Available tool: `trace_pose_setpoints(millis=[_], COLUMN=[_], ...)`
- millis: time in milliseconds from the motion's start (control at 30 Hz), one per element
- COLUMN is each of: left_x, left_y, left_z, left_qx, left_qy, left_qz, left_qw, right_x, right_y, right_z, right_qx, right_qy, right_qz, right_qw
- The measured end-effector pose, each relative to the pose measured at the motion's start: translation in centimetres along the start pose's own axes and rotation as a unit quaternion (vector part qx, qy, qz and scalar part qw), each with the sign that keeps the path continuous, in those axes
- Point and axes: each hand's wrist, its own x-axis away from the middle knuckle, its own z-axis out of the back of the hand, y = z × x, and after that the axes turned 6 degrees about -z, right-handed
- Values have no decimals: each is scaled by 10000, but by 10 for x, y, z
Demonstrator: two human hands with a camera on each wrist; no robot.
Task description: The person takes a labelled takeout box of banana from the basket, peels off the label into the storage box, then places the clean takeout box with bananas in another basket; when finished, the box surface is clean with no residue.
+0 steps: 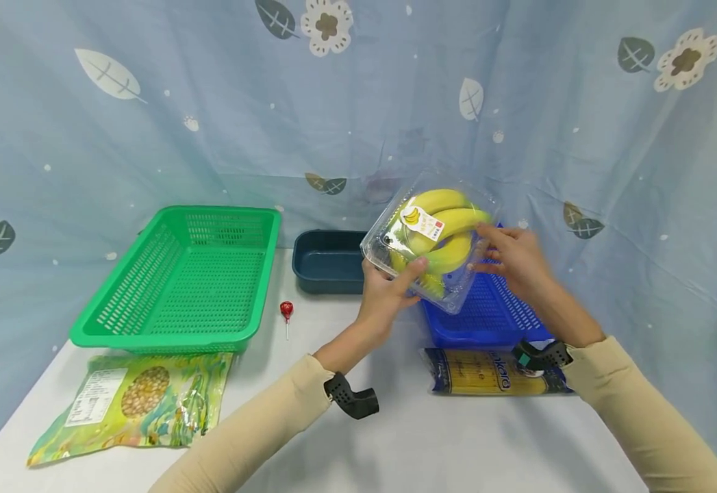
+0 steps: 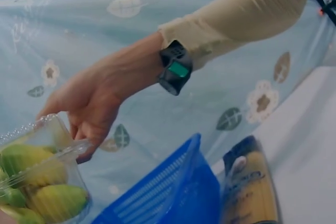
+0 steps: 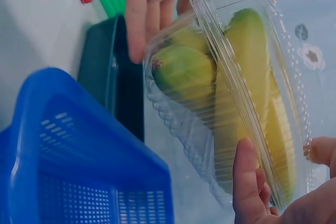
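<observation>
Two bare hands hold a clear, ridged plastic clamshell box [image 1: 455,301] of yellow-green bananas [image 1: 457,220], raised and tilted in the right half of the scene, partly above the blue perforated plastic basket [image 1: 487,337]. The left hand [image 1: 385,291] grasps the box's near left part, its thumb laid over the face and its other fingers mostly out of sight behind. The right hand [image 1: 512,257] grips the right edge; the right wrist view shows its thumb and fingers on opposite sides of the box. A white label [image 1: 422,223] with a banana picture sits on the box's face.

On the white tabletop [image 1: 383,452], a long packet of yellow pasta with dark blue ends [image 1: 478,373] lies just near of the blue basket. Left of that basket, by the far edge, stands a dark teal-blue oblong tray [image 1: 327,282], its right end hidden by the box. A red-headed lollipop on a white stick [image 1: 287,309] lies between the tray and the large green perforated plastic basket [image 1: 167,342] on the left. Near of the green basket lies a shiny green-and-yellow bag picturing tan beans [image 1: 133,404]. Behind everything hangs a pale blue curtain with leaves and flowers [image 1: 229,116].
</observation>
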Motion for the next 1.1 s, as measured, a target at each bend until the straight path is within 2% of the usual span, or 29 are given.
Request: trace_pose_setpoints(millis=[200, 367, 633, 767, 900, 967, 1100], left_x=[1, 5, 13, 16, 17, 18, 18], left_y=[5, 11, 22, 28, 36, 39, 46], left_z=[11, 20, 41, 54, 68, 74, 82], left_qx=[-55, -299, -1049, -1115, -1265, -1423, -1613], left_qy=[58, 72, -324, -639, -898, -971, -1011], left_qz=[-13, 8, -75, -60, -74, -76, 45], left_qw=[10000, 9995, 9939, 9917, 9879, 9850, 9817], right_x=[5, 4, 5, 10, 15, 18, 22], right_y=[6, 10, 13, 13, 12, 11, 14], right_z=[-7, -7, 1, 4, 6, 5, 2], right_qx=[428, 812, 1119, 1064, 1260, 1431, 1619], right_qy=[47, 35, 60, -397, -947, -1155, -1304], right_qz=[-14, 47, 70, 280, 562, 556, 438], right_qw=[9991, 9967, 9937, 9931, 9859, 9814, 9772])
